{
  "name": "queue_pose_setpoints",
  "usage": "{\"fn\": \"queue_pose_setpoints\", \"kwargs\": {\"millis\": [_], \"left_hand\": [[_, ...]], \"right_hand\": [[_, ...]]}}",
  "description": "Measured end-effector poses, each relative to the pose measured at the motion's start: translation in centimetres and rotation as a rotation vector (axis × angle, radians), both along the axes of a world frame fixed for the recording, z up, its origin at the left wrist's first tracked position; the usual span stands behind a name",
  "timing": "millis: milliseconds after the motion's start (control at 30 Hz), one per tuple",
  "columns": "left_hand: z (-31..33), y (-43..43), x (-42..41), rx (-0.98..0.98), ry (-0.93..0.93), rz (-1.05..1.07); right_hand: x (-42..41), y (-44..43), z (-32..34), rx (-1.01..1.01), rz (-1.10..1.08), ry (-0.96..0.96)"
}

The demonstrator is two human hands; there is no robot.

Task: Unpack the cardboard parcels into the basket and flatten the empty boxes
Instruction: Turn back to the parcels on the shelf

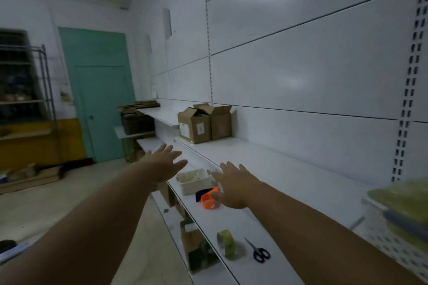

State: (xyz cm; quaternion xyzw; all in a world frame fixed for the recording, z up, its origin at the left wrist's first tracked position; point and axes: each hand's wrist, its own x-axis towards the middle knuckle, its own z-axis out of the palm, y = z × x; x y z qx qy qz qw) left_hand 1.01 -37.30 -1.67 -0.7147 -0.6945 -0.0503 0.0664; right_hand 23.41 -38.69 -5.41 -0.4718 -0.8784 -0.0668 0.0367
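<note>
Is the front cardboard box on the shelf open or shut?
Open: the front cardboard box has its top flaps standing up. What is inside cannot be told.

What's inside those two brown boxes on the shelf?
The front cardboard box and the back cardboard box both have open top flaps. Their walls and flaps hide the inside, so the contents cannot be seen.

Two brown cardboard boxes stand upright and touching on the upper shelf [254, 157], close to the back wall. The left box [194, 127] has its top flaps open and raised, with pale labels on two sides. The right box [221, 122] is plain, its flaps also up. Their contents are hidden. The basket [194, 181], small, white and open-topped, sits upright on the lower shelf [231, 227], well apart from the boxes; its contents are too blurred to tell. Flat cardboard [141, 104] lies stacked at the shelving's far end.
</note>
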Motion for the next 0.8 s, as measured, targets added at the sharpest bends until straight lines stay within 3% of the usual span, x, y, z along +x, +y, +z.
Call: {"fn": "queue_pose_setpoints", "kwargs": {"millis": [133, 233, 333, 567, 800], "left_hand": [[1.9, 4.0, -2.8, 0.074, -0.071, 0.054], [1.2, 6.4, -5.1, -0.023, 0.056, 0.058], [0.7, 9.6, -8.1, -0.052, -0.004, 0.085], [-0.9, 19.7, -14.8, 0.027, -0.077, -0.102], [-3.2, 29.2, -19.5, -0.005, -0.128, -0.15]], "right_hand": [[-2.9, 6.5, 0.7, 0.015, 0.022, 0.038], [-5.8, 10.0, 0.0, -0.026, 0.058, 0.023], [-9.0, 13.5, -0.6, -0.042, 0.079, 0.053], [-14.2, 21.4, -0.7, 0.034, -0.007, -0.078], [-17.1, 28.4, -0.6, 0.012, -0.124, -0.03]]}}
